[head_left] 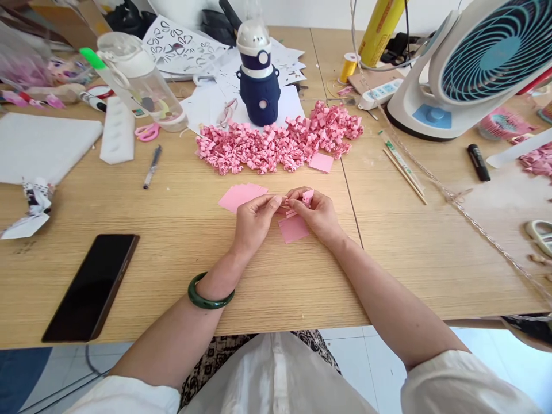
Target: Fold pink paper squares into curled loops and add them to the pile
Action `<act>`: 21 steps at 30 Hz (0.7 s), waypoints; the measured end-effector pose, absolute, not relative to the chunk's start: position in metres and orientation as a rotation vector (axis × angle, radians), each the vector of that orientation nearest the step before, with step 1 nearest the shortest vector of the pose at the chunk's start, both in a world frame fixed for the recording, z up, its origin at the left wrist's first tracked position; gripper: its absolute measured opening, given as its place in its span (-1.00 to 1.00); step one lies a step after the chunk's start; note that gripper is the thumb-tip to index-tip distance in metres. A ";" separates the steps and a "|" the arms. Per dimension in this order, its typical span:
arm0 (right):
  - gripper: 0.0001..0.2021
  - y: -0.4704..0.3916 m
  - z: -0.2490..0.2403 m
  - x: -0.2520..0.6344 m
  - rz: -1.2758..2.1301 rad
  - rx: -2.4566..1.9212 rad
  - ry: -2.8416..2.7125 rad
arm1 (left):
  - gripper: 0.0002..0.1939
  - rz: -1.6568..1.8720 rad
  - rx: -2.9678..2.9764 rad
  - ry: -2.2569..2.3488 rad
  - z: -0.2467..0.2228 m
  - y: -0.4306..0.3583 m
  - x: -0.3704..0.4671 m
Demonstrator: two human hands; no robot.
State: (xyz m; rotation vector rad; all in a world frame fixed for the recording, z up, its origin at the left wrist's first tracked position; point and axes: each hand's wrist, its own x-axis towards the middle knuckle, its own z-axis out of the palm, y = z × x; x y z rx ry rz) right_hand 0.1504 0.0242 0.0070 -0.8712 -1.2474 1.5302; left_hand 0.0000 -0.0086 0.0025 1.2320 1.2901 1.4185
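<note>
Both my hands meet over the middle of the table. My left hand [257, 221] pinches the left end of a small pink piece between thumb and finger. From the right, my right hand [317, 214] has its fingers closed on the same pink paper piece [307, 197], part of which sticks up between the fingers. Just below the fingers lies a pink paper square [294, 229]. Fanned pink sheets [242, 196] rest beside my left hand. Beyond the hands stretches a long pile of curled pink paper pieces [267, 146], with another pink square [321, 162] at its front edge.
A dark blue bottle [260, 95] stands behind the pile. A clear bottle [149, 86], pink scissors [147, 132] and a pen [152, 167] are at left, a phone [91, 287] at front left. At right are a fan [435, 86], wooden sticks [405, 175] and a black marker [478, 163].
</note>
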 end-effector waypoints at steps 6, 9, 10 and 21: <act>-0.78 0.026 0.007 0.151 1.511 -0.887 -1.282 | -0.75 1.406 1.321 1.352 0.009 -0.009 0.000; -0.78 0.026 0.007 0.151 1.516 -0.884 -1.276 | -0.78 1.409 1.342 1.368 0.010 -0.009 0.000; -0.78 0.026 0.007 0.151 1.519 -0.884 -1.275 | -0.79 1.409 1.347 1.369 0.010 -0.009 0.000; -0.76 0.023 0.011 0.152 1.490 -0.902 -1.339 | -0.86 1.424 1.413 1.383 0.012 -0.011 0.001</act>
